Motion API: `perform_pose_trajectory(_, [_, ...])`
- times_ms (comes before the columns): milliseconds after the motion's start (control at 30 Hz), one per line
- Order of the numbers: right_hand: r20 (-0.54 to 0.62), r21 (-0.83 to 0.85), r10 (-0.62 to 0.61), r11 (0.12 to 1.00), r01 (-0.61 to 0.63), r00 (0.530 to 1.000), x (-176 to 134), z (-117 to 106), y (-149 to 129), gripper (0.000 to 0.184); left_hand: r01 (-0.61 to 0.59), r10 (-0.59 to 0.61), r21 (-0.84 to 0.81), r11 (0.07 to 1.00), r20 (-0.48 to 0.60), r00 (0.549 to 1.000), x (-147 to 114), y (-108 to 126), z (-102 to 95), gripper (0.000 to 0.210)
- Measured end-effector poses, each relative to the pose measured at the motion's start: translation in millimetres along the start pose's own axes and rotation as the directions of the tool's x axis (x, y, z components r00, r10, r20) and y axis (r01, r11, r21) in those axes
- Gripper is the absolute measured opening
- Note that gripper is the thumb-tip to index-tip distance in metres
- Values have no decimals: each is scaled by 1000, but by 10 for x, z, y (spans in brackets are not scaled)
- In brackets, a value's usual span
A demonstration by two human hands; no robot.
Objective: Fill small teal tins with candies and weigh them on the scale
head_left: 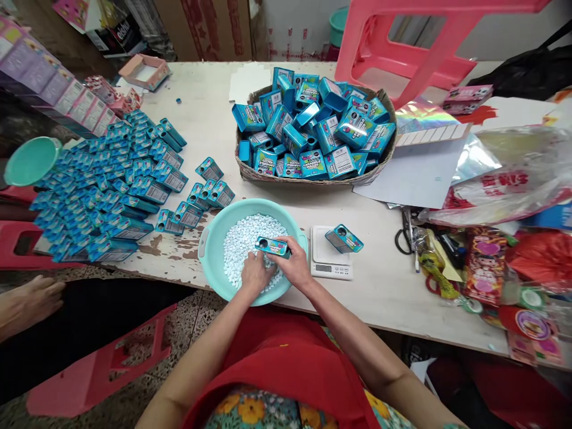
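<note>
A person in a red apron works at a worn white counter (379, 286). The right hand (294, 263) holds a small blue tin (277, 250), fingers closed around its end, over a turquoise basin (202, 253) of small white candies (238, 238). The left hand (255, 275) is just beside the tin, its fingers curled down at the candies; whether they grip any cannot be told. Right of the basin, another blue tin (343, 239) stands on a white scale (331, 270). Behind is a basket (304, 182) heaped with blue tins; many more crowd the counter's left side. At far left is another person's hand (36, 304).
</note>
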State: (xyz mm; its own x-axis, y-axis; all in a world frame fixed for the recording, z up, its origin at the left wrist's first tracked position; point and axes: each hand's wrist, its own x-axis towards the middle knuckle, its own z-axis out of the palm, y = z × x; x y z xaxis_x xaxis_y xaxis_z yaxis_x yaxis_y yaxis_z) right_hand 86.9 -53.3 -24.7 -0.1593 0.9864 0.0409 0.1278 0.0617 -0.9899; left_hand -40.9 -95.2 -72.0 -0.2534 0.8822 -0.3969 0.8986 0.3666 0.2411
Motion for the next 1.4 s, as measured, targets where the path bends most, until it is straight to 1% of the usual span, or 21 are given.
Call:
perform_pose_trajectory(67, [6,-20,7,1000,-6,1000,5,-16,7,31,-29,31,-171,985,10,999,38,-39,4,36])
perform_pose_trajectory(100, [9,-33,11,999,-11,1000,5,-28,16,31,-11,16,-303,953,14,1000,66,-77,-11,31])
perform_pose_trajectory(133, [11,-50,18,999,-17,1000,4,-41,28,30,28,-17,-459,888,27,999,93,-120,-39,27])
perform_pose_trajectory(167, [15,-68,23,997,-22,1000,0,-54,42,30,86,-61,-621,779,62,996,112,-159,-85,25])
perform_pose_trajectory(200, [23,-87,24,996,-22,999,-6,-65,55,31,148,-98,-763,630,111,989,122,-189,-147,25])
perform_pose_trajectory(233, [35,-105,23,994,-20,999,-15,-73,67,31,194,-115,-864,465,158,981,121,-206,-227,26])
perform_pose_trajectory(267, [48,-124,21,992,-15,999,-27,-74,76,32,212,-115,-926,312,185,976,110,-208,-321,27])
perform_pose_trajectory(300, [61,-144,19,990,-10,998,-40,-67,79,32,196,-97,-963,186,180,979,93,-192,-423,28])
perform_pose_trajectory(333, [69,-165,18,986,-6,997,-53,-53,76,31,155,-72,-984,85,149,986,73,-161,-528,29])
perform_pose_trajectory(367, [78,-187,12,982,3,997,-66,-30,65,30,94,-58,-996,-4,94,994,54,-117,-630,28])
perform_pose_trajectory(433, [114,-224,-15,974,40,993,-87,32,20,29,-38,-88,-987,-159,-24,996,28,-10,-799,25])
perform_pose_trajectory(500, [156,-246,-40,966,78,987,-96,93,-50,29,-142,-157,-957,-252,-104,982,21,90,-909,23])
perform_pose_trajectory(533, [174,-257,-49,962,93,983,-94,116,-91,29,-181,-191,-947,-264,-133,973,24,128,-943,23])
perform_pose_trajectory(600, [194,-281,-60,953,115,979,-79,140,-166,30,-227,-231,-945,-235,-172,958,42,175,-981,24])
perform_pose_trajectory(667, [213,-292,-68,948,130,975,-54,141,-221,29,-250,-269,-948,-198,-193,944,70,191,-997,26])
perform_pose_trajectory(733, [216,-284,-63,951,124,974,-28,132,-250,29,-256,-297,-948,-191,-192,935,101,195,-1006,28])
perform_pose_trajectory(900, [167,-264,-25,962,69,986,-3,123,-274,29,-232,-265,-949,-214,-173,949,119,237,-1051,29])
perform_pose_trajectory(1033, [167,-241,-30,968,71,985,-26,129,-312,30,-262,-278,-944,-200,-202,939,85,290,-1109,35])
perform_pose_trajectory(1133, [148,-230,-19,972,53,989,-39,128,-331,30,-271,-278,-944,-186,-214,936,78,313,-1139,31])
perform_pose_trajectory(1267, [141,-230,-13,972,45,990,-35,117,-313,30,-239,-266,-949,-205,-181,947,96,336,-1147,26])
perform_pose_trajectory(1400, [128,-219,4,975,25,992,-25,102,-270,30,-229,-266,-955,-188,-175,948,117,370,-1117,30])
